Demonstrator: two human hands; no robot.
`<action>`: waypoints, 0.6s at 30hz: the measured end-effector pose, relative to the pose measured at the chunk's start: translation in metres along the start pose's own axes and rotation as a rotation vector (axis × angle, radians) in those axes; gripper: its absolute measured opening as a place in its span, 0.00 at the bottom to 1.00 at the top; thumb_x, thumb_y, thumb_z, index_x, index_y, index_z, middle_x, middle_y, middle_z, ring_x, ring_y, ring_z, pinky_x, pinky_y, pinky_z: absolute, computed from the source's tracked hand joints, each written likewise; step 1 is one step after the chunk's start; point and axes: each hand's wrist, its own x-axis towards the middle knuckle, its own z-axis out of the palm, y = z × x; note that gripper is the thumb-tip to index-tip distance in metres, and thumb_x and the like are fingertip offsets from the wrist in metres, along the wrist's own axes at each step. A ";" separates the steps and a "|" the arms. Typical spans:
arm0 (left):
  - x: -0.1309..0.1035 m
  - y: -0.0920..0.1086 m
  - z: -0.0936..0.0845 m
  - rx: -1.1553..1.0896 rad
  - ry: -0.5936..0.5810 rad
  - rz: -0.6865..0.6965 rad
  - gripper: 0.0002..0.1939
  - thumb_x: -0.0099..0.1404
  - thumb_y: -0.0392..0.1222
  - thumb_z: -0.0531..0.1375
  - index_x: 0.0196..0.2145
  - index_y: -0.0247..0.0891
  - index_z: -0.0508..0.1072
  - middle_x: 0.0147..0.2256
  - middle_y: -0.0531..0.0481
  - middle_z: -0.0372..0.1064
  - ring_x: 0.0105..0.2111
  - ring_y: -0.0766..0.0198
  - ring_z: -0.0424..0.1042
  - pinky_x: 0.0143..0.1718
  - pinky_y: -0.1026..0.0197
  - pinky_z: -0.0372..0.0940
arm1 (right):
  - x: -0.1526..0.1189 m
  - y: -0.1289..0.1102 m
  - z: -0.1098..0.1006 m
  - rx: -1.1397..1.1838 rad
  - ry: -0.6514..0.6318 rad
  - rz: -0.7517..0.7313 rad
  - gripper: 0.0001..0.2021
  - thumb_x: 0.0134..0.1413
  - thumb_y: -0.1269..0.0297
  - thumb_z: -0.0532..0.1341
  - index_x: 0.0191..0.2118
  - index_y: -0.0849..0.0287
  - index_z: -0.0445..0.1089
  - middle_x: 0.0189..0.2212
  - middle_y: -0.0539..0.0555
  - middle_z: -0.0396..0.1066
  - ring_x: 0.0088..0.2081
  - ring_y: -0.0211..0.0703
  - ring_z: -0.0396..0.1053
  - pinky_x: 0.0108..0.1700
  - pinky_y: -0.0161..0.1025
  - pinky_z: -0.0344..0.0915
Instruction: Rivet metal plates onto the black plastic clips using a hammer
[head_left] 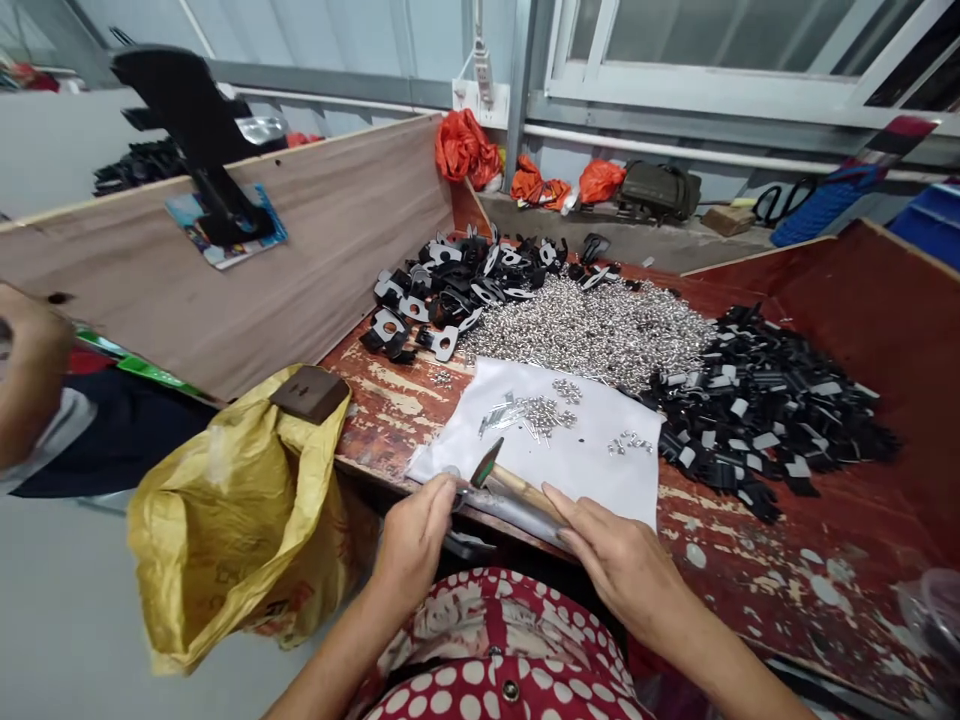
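Note:
My right hand is closed around the wooden handle of a small hammer, whose dark head with a green patch lies just right of my left fingertips. My left hand pinches a small grey and black part at the table's front edge; its shape is partly hidden by the fingers. Behind both hands a white sheet bears small piles of metal pins. A large heap of shiny rivets lies beyond it, between black and grey clips on the left and black parts on the right.
A yellow sack with a dark block on its rim hangs left of the worn red table. A wooden partition borders the left side. Another person's arm shows at far left. Orange bags lie at the back.

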 end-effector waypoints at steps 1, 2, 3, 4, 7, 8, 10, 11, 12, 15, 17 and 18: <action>-0.001 -0.001 -0.020 0.055 0.052 0.003 0.19 0.73 0.53 0.50 0.38 0.43 0.78 0.35 0.48 0.79 0.36 0.54 0.76 0.39 0.59 0.64 | 0.003 0.003 0.002 -0.028 0.025 0.001 0.22 0.72 0.67 0.50 0.67 0.54 0.60 0.38 0.55 0.73 0.33 0.44 0.73 0.33 0.39 0.71; -0.002 -0.003 -0.045 0.152 0.138 -0.004 0.20 0.72 0.54 0.50 0.43 0.44 0.79 0.41 0.47 0.80 0.41 0.52 0.77 0.43 0.57 0.65 | 0.006 0.007 0.004 -0.066 0.053 0.001 0.20 0.71 0.67 0.51 0.65 0.55 0.64 0.39 0.56 0.72 0.35 0.46 0.72 0.35 0.41 0.71; -0.005 -0.007 -0.072 0.295 0.250 -0.020 0.20 0.72 0.56 0.51 0.45 0.45 0.78 0.43 0.47 0.80 0.42 0.50 0.77 0.44 0.55 0.65 | 0.008 0.010 0.007 -0.103 0.080 0.001 0.19 0.70 0.68 0.52 0.62 0.57 0.66 0.40 0.58 0.72 0.37 0.48 0.71 0.37 0.43 0.71; -0.008 -0.011 -0.100 0.454 0.347 -0.048 0.20 0.71 0.56 0.51 0.47 0.46 0.78 0.44 0.47 0.80 0.41 0.49 0.76 0.43 0.54 0.66 | 0.010 0.014 0.012 -0.130 0.101 0.003 0.18 0.69 0.68 0.53 0.60 0.58 0.68 0.41 0.59 0.71 0.39 0.49 0.71 0.39 0.45 0.71; -0.013 -0.024 -0.173 0.892 0.438 -0.101 0.18 0.71 0.55 0.51 0.43 0.47 0.78 0.39 0.49 0.79 0.39 0.49 0.74 0.42 0.50 0.66 | 0.014 0.021 0.025 -0.142 0.140 0.018 0.18 0.68 0.69 0.54 0.60 0.58 0.68 0.42 0.60 0.70 0.40 0.51 0.68 0.41 0.47 0.69; -0.012 -0.026 -0.188 0.956 0.452 -0.087 0.18 0.71 0.55 0.51 0.39 0.47 0.78 0.38 0.50 0.78 0.41 0.48 0.73 0.44 0.48 0.65 | 0.014 0.022 0.029 -0.137 0.152 0.023 0.19 0.68 0.70 0.54 0.61 0.58 0.68 0.42 0.60 0.69 0.40 0.51 0.67 0.41 0.47 0.69; -0.002 -0.024 -0.199 0.957 0.444 -0.016 0.19 0.70 0.56 0.50 0.35 0.46 0.77 0.37 0.50 0.77 0.44 0.48 0.73 0.48 0.47 0.65 | 0.015 0.022 0.033 -0.121 0.172 0.032 0.19 0.67 0.71 0.54 0.60 0.58 0.68 0.42 0.60 0.69 0.41 0.51 0.66 0.41 0.46 0.67; 0.008 -0.022 -0.196 0.897 0.421 0.021 0.19 0.69 0.57 0.50 0.35 0.46 0.76 0.39 0.49 0.77 0.45 0.48 0.73 0.49 0.48 0.65 | 0.015 0.021 0.033 -0.109 0.178 0.039 0.19 0.67 0.71 0.54 0.60 0.58 0.69 0.42 0.60 0.69 0.41 0.51 0.66 0.41 0.46 0.67; 0.021 -0.020 -0.188 0.823 0.375 0.059 0.19 0.69 0.57 0.51 0.37 0.45 0.77 0.41 0.49 0.78 0.45 0.49 0.74 0.50 0.50 0.66 | 0.016 0.020 0.032 -0.095 0.177 0.049 0.19 0.67 0.72 0.54 0.59 0.58 0.69 0.42 0.59 0.69 0.41 0.50 0.65 0.41 0.45 0.66; 0.069 -0.016 -0.147 0.635 0.149 0.163 0.20 0.66 0.59 0.54 0.40 0.45 0.79 0.44 0.51 0.80 0.43 0.53 0.77 0.48 0.57 0.66 | 0.016 0.012 0.025 -0.052 0.162 0.103 0.17 0.66 0.73 0.55 0.57 0.58 0.70 0.41 0.59 0.68 0.41 0.49 0.64 0.43 0.45 0.64; 0.103 -0.018 -0.119 0.652 0.003 0.156 0.22 0.64 0.60 0.56 0.42 0.46 0.81 0.38 0.52 0.81 0.37 0.54 0.78 0.41 0.60 0.66 | 0.016 0.007 0.021 -0.028 0.135 0.153 0.17 0.66 0.73 0.56 0.57 0.57 0.70 0.42 0.58 0.68 0.43 0.49 0.63 0.45 0.44 0.63; 0.119 -0.021 -0.108 0.665 -0.024 0.134 0.22 0.62 0.61 0.57 0.43 0.45 0.81 0.32 0.53 0.81 0.31 0.55 0.77 0.36 0.61 0.65 | 0.016 0.005 0.019 -0.020 0.119 0.180 0.16 0.66 0.73 0.57 0.57 0.56 0.70 0.42 0.57 0.68 0.44 0.48 0.62 0.46 0.44 0.62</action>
